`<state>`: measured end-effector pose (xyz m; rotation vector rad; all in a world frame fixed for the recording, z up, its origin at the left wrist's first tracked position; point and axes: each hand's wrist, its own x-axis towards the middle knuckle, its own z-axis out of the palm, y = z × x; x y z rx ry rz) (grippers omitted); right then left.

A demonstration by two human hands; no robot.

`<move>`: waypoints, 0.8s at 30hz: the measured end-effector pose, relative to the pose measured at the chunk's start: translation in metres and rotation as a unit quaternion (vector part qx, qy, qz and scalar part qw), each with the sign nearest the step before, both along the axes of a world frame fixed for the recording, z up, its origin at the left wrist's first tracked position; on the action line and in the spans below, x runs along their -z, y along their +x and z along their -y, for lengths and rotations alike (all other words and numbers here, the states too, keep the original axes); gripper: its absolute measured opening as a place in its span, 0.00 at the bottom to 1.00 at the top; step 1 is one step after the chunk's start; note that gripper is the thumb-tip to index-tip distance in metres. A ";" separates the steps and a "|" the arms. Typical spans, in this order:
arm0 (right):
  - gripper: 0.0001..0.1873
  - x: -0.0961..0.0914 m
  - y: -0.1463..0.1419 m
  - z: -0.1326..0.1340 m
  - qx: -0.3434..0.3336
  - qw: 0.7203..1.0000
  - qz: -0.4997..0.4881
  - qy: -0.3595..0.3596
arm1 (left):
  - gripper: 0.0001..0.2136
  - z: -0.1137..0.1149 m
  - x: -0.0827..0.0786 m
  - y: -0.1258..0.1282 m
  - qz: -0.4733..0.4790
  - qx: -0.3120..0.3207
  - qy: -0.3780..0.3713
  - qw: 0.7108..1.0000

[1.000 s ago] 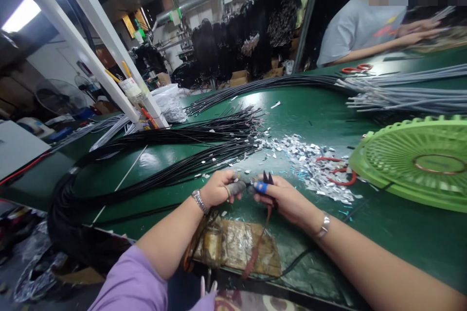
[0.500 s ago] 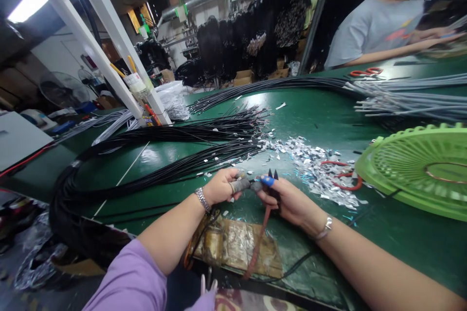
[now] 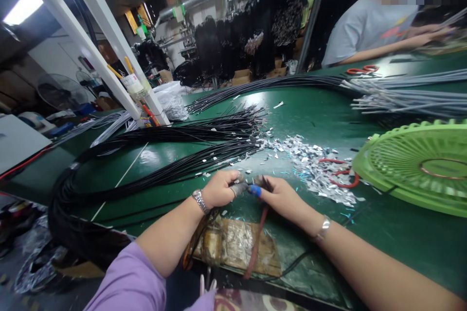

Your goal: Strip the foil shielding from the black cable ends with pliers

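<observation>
My left hand point(image 3: 223, 188), with grey covers on its fingertips, is closed in a pinch on the end of a thin black cable. Facing it, my right hand point(image 3: 279, 195) has its fingers closed close to that cable end, a blue wrap round the thumb. Dark snips point(image 3: 268, 183) sit in the right hand, mostly hidden by the fingers. A reddish strap point(image 3: 257, 243) hangs below that hand across a tape-covered board point(image 3: 237, 240). Just beyond the hands lie the stripped ends of a black cable bundle point(image 3: 182, 167).
White and blue scraps point(image 3: 310, 165) lie right of the hands, around red-handled scissors point(image 3: 345, 179). A green fan point(image 3: 412, 170) stands at the right. Grey cables point(image 3: 404, 97) lie behind it. White posts point(image 3: 105, 34) rise at left. A co-worker point(image 3: 368, 29) sits across the table point(image 3: 302, 99).
My right hand has turned over and moved slightly left, so its thumb comes close to my left fingertips. The snips' two dark points, upright before, are now mostly hidden.
</observation>
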<state>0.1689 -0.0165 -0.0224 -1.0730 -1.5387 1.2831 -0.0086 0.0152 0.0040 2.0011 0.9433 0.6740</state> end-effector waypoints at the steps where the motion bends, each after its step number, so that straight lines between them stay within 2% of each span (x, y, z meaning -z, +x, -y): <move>1: 0.21 0.000 0.001 -0.001 0.027 0.996 0.059 0.063 | 0.20 0.000 0.001 0.000 -0.001 -0.002 -0.018 1.000; 4: 0.16 0.000 0.004 -0.001 0.062 0.968 0.164 0.178 | 0.21 0.000 0.003 0.001 0.017 0.000 -0.096 0.995; 6: 0.14 0.000 0.005 -0.001 0.055 0.959 0.189 0.206 | 0.22 -0.001 0.003 0.000 0.029 0.000 -0.122 0.992; 9: 0.11 0.001 0.006 0.001 0.062 0.944 0.221 0.237 | 0.22 -0.002 0.003 0.000 0.033 0.004 -0.113 0.993; 11: 0.09 0.001 0.007 0.002 0.081 0.930 0.253 0.253 | 0.22 -0.002 0.003 -0.001 0.020 0.003 -0.087 0.996; 14: 0.06 -0.002 0.006 0.004 0.102 0.909 0.311 0.258 | 0.18 0.000 0.002 -0.002 -0.041 -0.014 0.013 0.999; 17: 0.06 -0.008 0.005 0.005 0.081 0.895 0.366 0.243 | 0.12 0.002 0.003 -0.002 -0.128 -0.031 0.118 0.984; 20: 0.08 -0.012 0.004 0.005 0.065 0.887 0.402 0.218 | 0.07 0.006 0.004 -0.001 -0.183 -0.042 0.159 0.969; 22: 0.09 -0.013 0.004 0.005 0.074 0.895 0.394 0.196 | 0.05 0.010 0.005 0.001 -0.201 -0.053 0.171 0.963; 24: 0.10 -0.012 0.004 0.005 0.059 0.934 0.316 0.154 | 0.05 0.011 0.005 0.001 -0.188 -0.059 0.171 0.965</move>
